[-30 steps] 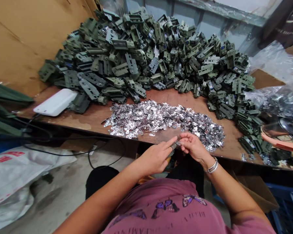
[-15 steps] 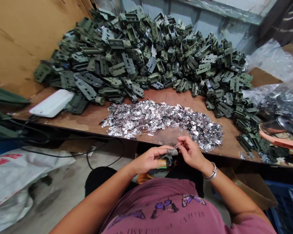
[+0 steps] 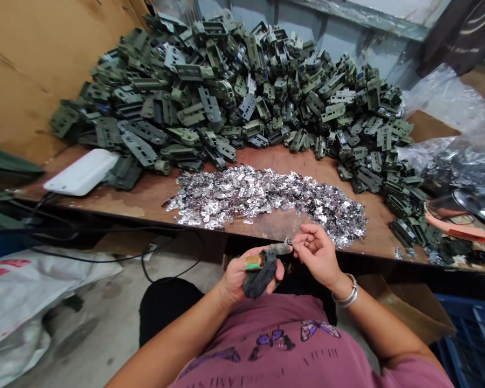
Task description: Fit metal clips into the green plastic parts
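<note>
My left hand [image 3: 235,277] is wrapped round a dark grey-green part [image 3: 262,275], palm turned up, over my lap by the table's front edge. Yellow and green wrapping shows at its thumb. My right hand [image 3: 316,253] pinches a tiny metal piece [image 3: 288,242] against the upper end of that part, with the other fingers loosely curled. Beyond both hands, a spread of small shiny metal pieces [image 3: 242,194] lies on the brown table [image 3: 281,159]. A tall heap of dark green parts [image 3: 210,102] rises behind it.
At the left of the table lies a white box-like device [image 3: 81,172] with a black cable. Clear plastic bags [image 3: 448,102] and an orange-handled object [image 3: 461,230] are at the right. Below are a white sack [image 3: 20,302], a cardboard box [image 3: 412,307] and a blue crate [image 3: 469,328].
My left hand has rolled palm up, bringing the dark part into fuller view. My right hand has shifted slightly left, still pinching at its end.
</note>
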{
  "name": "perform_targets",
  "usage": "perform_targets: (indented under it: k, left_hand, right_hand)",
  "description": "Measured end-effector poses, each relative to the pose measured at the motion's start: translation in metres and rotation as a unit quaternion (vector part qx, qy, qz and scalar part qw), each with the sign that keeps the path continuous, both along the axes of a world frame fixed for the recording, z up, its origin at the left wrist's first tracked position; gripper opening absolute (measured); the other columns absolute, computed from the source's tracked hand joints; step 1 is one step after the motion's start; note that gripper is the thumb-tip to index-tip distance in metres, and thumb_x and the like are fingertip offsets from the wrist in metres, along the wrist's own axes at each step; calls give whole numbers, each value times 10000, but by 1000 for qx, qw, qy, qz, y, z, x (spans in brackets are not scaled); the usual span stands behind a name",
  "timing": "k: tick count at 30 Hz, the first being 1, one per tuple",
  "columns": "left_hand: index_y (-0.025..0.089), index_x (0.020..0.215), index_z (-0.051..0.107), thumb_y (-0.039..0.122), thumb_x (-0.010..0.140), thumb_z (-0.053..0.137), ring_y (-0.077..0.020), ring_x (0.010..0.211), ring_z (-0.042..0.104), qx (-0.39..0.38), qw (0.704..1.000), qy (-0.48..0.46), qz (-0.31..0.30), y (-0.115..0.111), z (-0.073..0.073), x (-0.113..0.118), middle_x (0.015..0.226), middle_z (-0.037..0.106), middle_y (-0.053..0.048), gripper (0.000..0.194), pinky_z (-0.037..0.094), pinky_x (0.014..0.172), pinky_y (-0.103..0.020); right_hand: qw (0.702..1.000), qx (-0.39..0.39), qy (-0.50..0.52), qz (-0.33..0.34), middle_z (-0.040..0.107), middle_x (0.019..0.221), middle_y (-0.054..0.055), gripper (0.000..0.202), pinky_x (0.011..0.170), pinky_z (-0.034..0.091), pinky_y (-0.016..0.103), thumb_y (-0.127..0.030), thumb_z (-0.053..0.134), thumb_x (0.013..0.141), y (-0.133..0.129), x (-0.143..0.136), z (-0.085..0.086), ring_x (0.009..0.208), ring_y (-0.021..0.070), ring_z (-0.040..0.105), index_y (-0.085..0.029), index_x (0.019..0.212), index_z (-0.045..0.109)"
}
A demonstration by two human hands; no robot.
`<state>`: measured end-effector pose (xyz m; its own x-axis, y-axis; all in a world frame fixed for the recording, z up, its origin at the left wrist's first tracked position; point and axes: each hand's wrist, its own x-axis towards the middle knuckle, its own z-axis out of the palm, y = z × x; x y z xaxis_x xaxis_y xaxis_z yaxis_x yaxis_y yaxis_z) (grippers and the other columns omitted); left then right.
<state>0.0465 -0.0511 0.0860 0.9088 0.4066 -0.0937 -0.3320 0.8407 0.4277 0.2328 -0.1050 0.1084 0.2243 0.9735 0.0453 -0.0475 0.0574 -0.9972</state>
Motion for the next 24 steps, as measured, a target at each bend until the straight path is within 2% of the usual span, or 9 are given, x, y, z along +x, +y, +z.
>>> perform_targets:
  k: [6,9,11,13,16,18,20,22,24]
  left_hand:
    - [50,1214,626,321,732,689,-192,561,690,32,999,22,-12,-1,3,-3,830,724,-151,557,458,464,-216]
    - [52,1205,634,312,728,704,-185,560,687,48,998,30,-23,-1,5,-4,842,728,-154,548,470,481,-217]
    - [53,1197,640,307,731,709,-183,562,686,55,997,39,-28,-2,6,-4,840,730,-155,535,494,502,-225]
    - [53,1197,642,306,733,713,-185,560,689,53,997,41,-31,-3,5,-3,831,733,-153,533,507,505,-228]
    - [51,1198,644,324,732,718,-199,552,699,33,999,23,-33,-6,3,-1,826,735,-155,546,502,478,-222]
    - [51,1185,648,334,734,714,-207,552,705,16,999,8,-33,-9,1,2,824,734,-156,537,494,464,-217]
    - [55,1177,649,336,737,706,-210,552,708,5,999,-2,-34,-11,0,3,818,733,-152,525,488,453,-213]
    - [61,1175,647,341,738,698,-210,550,708,4,999,-7,-37,-12,-1,3,816,731,-147,522,485,447,-211]
    - [64,1178,640,349,734,693,-208,549,706,10,999,-8,-40,-13,-1,3,818,727,-146,531,480,447,-211]
  right_hand:
    - [976,-117,182,24,650,774,-28,511,378,389,140,-296,829,673,0,3,10,500,65,558,-225,1063,506]
    - [966,-158,195,70,645,773,-30,530,369,360,139,-270,828,652,-1,10,13,475,58,536,-220,1066,501]
    - [979,-139,128,75,638,774,-26,481,398,395,164,-251,794,686,-4,14,14,500,71,545,-225,1067,501]
    - [996,-67,-4,51,640,808,-2,391,500,481,226,-218,737,742,-10,17,13,592,106,581,-232,1070,526]
    - [980,52,-192,34,649,870,52,269,703,537,348,-164,666,791,-20,17,10,761,174,607,-240,1039,594]
    - [972,71,-220,27,644,874,65,264,715,535,369,-157,649,805,-24,14,8,769,188,601,-245,1048,599]
    - [987,43,-156,-2,624,860,44,316,644,532,317,-174,659,804,-25,8,8,713,158,587,-253,1093,559]
    - [999,-16,-29,-12,594,823,1,381,541,500,237,-201,700,775,-23,3,11,624,110,558,-259,1106,520]
    - [991,-79,106,10,576,811,-24,441,446,434,175,-225,750,727,-21,1,16,566,77,534,-258,1096,513]
